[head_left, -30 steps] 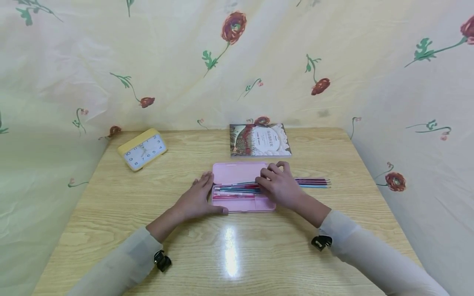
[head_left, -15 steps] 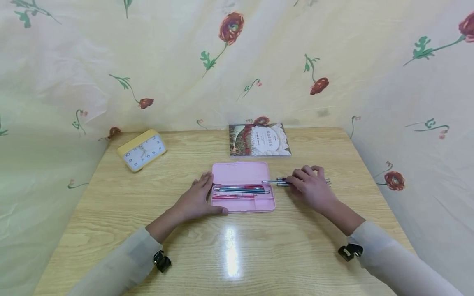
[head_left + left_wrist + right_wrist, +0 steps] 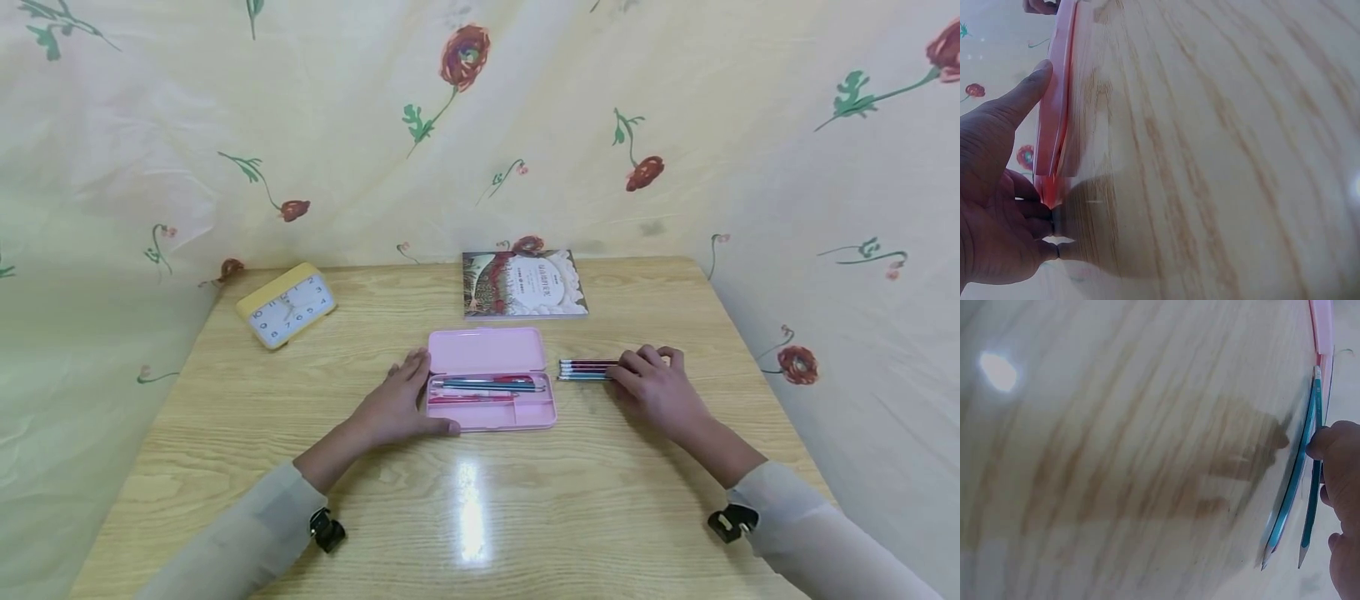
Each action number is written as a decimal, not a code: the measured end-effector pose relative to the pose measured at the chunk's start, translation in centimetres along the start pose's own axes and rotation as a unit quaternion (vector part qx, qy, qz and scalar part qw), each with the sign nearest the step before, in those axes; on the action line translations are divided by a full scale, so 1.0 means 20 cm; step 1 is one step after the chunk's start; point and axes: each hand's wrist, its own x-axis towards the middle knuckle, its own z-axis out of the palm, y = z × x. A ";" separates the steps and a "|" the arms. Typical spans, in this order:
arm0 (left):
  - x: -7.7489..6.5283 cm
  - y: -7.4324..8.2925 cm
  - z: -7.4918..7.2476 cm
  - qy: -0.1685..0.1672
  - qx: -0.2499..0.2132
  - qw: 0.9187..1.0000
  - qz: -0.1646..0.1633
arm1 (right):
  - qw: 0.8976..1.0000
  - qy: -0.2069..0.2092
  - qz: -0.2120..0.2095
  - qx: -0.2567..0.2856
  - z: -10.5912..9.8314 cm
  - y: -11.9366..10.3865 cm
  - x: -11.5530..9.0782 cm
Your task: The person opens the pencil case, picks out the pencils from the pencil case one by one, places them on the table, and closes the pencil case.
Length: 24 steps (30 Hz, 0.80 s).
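A pink pencil case (image 3: 483, 350) lies unfolded on the table, several pens and pencils (image 3: 487, 385) in its long compartment. My left hand (image 3: 397, 404) rests at its left end, fingers spread along the side and thumb against the front edge; the left wrist view shows that straight thumb (image 3: 1025, 94) on the pink wall. To the right of the case, my right hand (image 3: 660, 396) pinches a teal pencil (image 3: 1311, 506) between thumb and fingers, just over a row of pencils (image 3: 587, 370) on the table. The hand covers the row's right part in the head view.
A book (image 3: 525, 285) lies behind the case. At the back left stands a yellow alarm clock (image 3: 288, 306). Flower-printed cloth (image 3: 360, 125) closes off the back and sides of the wooden table (image 3: 390, 517).
My right hand has moved from above the case rightward to the pencil row, carrying a pencil out with it. My left hand has stayed at the case's left end.
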 end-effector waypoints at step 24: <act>0.01 -0.01 0.00 0.000 0.002 1.000 -0.001 | 1.000 0.006 0.000 0.000 0.02 0.02 -0.01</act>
